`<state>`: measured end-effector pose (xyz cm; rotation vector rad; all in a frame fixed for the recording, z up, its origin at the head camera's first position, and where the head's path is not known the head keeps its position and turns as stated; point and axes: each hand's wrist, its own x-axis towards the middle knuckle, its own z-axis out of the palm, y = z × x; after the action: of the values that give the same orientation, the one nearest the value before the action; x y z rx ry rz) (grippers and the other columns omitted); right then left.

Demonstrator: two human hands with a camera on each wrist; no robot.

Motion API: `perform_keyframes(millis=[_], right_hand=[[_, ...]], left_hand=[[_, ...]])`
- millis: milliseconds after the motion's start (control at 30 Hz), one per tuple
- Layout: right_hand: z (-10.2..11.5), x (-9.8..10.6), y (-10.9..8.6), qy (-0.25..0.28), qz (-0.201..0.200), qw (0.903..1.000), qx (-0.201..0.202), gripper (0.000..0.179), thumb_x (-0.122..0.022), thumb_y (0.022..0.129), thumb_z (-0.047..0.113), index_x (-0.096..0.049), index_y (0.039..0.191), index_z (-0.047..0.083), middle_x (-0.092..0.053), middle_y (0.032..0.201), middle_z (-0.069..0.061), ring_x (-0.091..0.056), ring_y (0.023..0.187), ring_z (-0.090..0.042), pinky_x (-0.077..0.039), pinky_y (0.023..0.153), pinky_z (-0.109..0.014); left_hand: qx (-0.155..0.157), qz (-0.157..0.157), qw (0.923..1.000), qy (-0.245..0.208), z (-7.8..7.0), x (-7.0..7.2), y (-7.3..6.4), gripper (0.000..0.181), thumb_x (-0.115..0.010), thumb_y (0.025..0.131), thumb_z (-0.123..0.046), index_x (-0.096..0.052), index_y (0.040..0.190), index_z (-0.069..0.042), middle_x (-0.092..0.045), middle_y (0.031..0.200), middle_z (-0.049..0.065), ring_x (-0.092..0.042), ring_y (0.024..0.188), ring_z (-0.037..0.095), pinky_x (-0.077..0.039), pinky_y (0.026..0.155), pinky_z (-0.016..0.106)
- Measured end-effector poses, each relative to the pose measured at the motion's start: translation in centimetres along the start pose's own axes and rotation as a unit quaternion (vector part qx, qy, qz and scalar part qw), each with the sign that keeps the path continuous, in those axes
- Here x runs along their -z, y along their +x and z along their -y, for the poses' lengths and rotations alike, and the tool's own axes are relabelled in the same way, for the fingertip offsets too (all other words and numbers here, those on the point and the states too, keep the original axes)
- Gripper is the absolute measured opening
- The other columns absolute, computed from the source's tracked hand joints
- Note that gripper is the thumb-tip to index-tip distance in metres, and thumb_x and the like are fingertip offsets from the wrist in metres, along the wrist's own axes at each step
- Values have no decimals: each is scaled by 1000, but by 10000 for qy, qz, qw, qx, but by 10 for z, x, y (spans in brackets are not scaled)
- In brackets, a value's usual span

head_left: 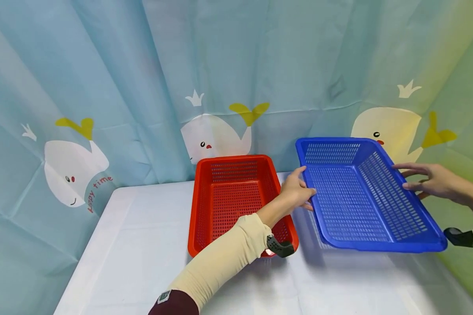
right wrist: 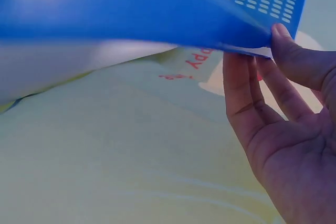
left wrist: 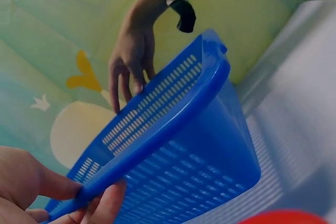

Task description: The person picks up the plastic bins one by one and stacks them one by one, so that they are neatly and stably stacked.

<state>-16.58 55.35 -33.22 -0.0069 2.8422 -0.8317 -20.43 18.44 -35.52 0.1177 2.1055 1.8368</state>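
Note:
A blue plastic basket with slotted walls is held tilted above the right side of the table, its shadow falling on the white surface. My left hand pinches its left rim, thumb on one side and fingers on the other, as the left wrist view also shows. On the opposite long side, my right hand grips the rim between thumb and fingers. The inside of the blue basket holds nothing. Just left of it, a red plastic basket stands on the table, partly hidden by my left forearm.
A white-covered table lies beneath both baskets. Behind it hangs a light blue curtain printed with whales, turning greenish at the right side. Each wrist wears a black band.

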Motion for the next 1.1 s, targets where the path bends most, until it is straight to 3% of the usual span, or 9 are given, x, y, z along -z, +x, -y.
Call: perform_keyframes(millis=[400, 700, 733, 833, 933, 1000, 1100], right_hand=[[19, -5, -15, 10, -693, 9966, 450, 59, -63, 103, 13, -37, 152, -5, -42, 133, -48, -72, 81, -31, -64, 65, -41], [42, 5, -24, 155, -781, 9958, 443, 63, -61, 105, 19, -33, 160, 4, -42, 138, -38, -71, 79, -16, -61, 65, -30], [45, 6, -25, 155, -819, 9954, 477, 62, -62, 105, 18, -34, 160, 6, -45, 137, -33, -71, 79, -14, -61, 65, -30], [55, 8, -26, 229, -933, 9936, 592, 61, -64, 104, 17, -39, 158, 9, -57, 128, 1, -72, 78, -11, -62, 66, -29], [61, 10, -27, 263, -1034, 9921, 660, 60, -66, 102, 16, -42, 157, 9, -51, 114, 28, -73, 77, -11, -62, 66, -27], [59, 11, -26, 265, -1013, 9920, 710, 60, -66, 102, 17, -42, 156, 7, -56, 121, 18, -73, 78, -12, -61, 66, -26], [57, 11, -25, 238, -958, 9923, 744, 61, -66, 102, 17, -41, 156, 5, -54, 135, -13, -73, 79, -12, -61, 66, -25]], left_hand=[[-617, 591, 9963, 51, -7, 32, -9, 77, -71, 92, 7, -43, 157, -23, -55, 90, 8, -67, 59, 22, -61, 50, 39], [-956, 962, 9908, -19, -22, 64, -20, 76, -69, 95, 5, -39, 159, -21, -56, 97, 9, -67, 61, 22, -63, 59, 49], [-965, 1000, 9903, -25, -25, 68, -22, 76, -69, 95, 4, -38, 160, -21, -56, 97, 8, -68, 62, 22, -63, 59, 49], [-1012, 1111, 9886, -46, -31, 82, -26, 75, -68, 96, 3, -37, 160, -21, -56, 97, 8, -69, 62, 26, -63, 60, 49], [-1118, 1228, 9861, -100, -34, 91, -29, 75, -67, 96, 4, -36, 160, -20, -56, 96, 8, -68, 59, 27, -63, 61, 50], [-1172, 1272, 9849, -107, -34, 91, -28, 75, -67, 96, 5, -36, 160, -20, -57, 94, 8, -68, 59, 25, -63, 61, 50], [-1227, 1347, 9832, -131, -33, 92, -27, 76, -66, 96, 6, -35, 161, -18, -59, 94, 10, -68, 62, 23, -62, 61, 52]])
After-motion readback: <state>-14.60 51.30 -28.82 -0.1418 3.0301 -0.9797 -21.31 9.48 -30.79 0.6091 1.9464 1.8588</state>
